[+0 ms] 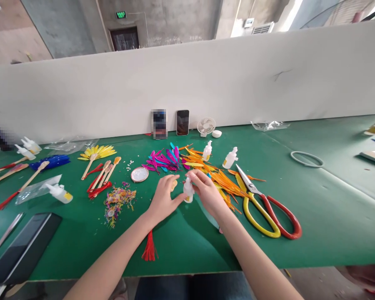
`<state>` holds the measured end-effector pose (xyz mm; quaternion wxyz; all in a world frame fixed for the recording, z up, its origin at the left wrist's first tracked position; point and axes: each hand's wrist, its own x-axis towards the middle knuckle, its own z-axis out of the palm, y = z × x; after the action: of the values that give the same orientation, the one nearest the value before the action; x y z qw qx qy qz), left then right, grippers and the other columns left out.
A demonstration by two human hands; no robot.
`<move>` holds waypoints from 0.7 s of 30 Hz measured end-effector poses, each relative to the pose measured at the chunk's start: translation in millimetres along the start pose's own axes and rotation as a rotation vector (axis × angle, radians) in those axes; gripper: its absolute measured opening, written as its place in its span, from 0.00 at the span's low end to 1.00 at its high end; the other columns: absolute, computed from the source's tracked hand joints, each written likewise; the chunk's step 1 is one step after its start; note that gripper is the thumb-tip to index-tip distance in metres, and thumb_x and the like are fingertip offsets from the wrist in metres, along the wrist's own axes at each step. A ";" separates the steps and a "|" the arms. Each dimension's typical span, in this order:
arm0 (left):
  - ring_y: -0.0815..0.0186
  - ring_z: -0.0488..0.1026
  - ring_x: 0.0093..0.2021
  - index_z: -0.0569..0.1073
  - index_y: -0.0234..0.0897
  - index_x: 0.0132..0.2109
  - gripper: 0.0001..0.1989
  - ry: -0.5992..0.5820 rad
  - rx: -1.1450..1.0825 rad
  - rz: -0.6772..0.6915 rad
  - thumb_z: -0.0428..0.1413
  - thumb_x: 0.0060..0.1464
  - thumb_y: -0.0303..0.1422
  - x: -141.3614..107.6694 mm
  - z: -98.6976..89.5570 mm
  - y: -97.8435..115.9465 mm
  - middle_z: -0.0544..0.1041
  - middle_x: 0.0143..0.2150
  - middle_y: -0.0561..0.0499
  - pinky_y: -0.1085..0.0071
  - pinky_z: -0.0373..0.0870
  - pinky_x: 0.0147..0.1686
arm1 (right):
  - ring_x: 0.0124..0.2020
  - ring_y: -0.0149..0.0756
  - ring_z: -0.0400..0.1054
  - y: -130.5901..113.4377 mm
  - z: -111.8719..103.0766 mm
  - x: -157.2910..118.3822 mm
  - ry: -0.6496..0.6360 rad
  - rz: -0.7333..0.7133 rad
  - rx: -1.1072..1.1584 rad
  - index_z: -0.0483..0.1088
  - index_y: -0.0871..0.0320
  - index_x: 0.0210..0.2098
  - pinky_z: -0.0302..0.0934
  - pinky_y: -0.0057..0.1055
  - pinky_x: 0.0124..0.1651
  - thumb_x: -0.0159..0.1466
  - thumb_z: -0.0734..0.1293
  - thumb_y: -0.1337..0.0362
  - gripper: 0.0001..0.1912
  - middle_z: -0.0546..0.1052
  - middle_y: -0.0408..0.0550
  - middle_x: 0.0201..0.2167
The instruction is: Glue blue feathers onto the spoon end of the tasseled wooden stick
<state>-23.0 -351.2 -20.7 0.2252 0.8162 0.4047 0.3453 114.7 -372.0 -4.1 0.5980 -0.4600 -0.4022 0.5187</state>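
Near the middle of the green table (331,216), a small white glue bottle (188,192) stands between my hands. My right hand (203,187) has its fingers closed round the top of that bottle. My left hand (165,193) is at the bottle's left, curled round a pale wooden piece (174,185), its thumb reaching toward the bottle. A red tassel (150,248) lies below my left wrist. Purple and blue feathers (164,160) lie beyond my hands, with orange feathers (228,183) to the right. Two more glue bottles (207,151) (230,158) stand behind the orange feathers.
Large scissors (253,189) with yellow and red handles lie at the right, partly open. Left are coloured scraps (118,202), wooden sticks (104,175), yellow feathers (96,153) and a glue bottle (60,193). A phone (183,123) and small fan (206,126) stand against the white partition (187,87).
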 end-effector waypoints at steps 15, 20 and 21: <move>0.66 0.69 0.33 0.65 0.36 0.40 0.12 -0.010 -0.208 -0.243 0.53 0.47 0.34 -2.7 -7.4 21.4 0.72 0.35 0.50 0.71 0.65 0.34 | 0.39 0.36 0.65 -2.1 -8.5 1.7 -0.123 -0.151 -0.292 0.69 0.54 0.35 0.58 0.35 0.45 0.52 0.63 0.59 0.12 0.72 0.46 0.35; 0.66 0.69 0.34 0.66 0.36 0.40 0.12 0.023 -0.177 -0.218 0.53 0.47 0.34 -3.2 -6.7 18.3 0.73 0.35 0.50 0.71 0.65 0.35 | 0.43 0.38 0.66 -9.5 -9.6 -3.3 -0.199 -0.003 -0.173 0.69 0.55 0.43 0.59 0.35 0.46 0.51 0.65 0.56 0.20 0.73 0.48 0.41; 0.65 0.70 0.36 0.66 0.36 0.40 0.12 0.022 -0.168 -0.202 0.53 0.47 0.34 -3.6 -6.3 17.7 0.73 0.36 0.49 0.70 0.65 0.36 | 0.42 0.38 0.66 -9.0 -9.3 -3.1 -0.195 -0.007 -0.191 0.69 0.55 0.42 0.59 0.35 0.44 0.51 0.65 0.55 0.20 0.74 0.48 0.40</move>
<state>-20.3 -363.7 -6.5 0.3220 0.7458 0.4568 0.3625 125.5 -376.6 2.3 0.5114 -0.4610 -0.5075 0.5181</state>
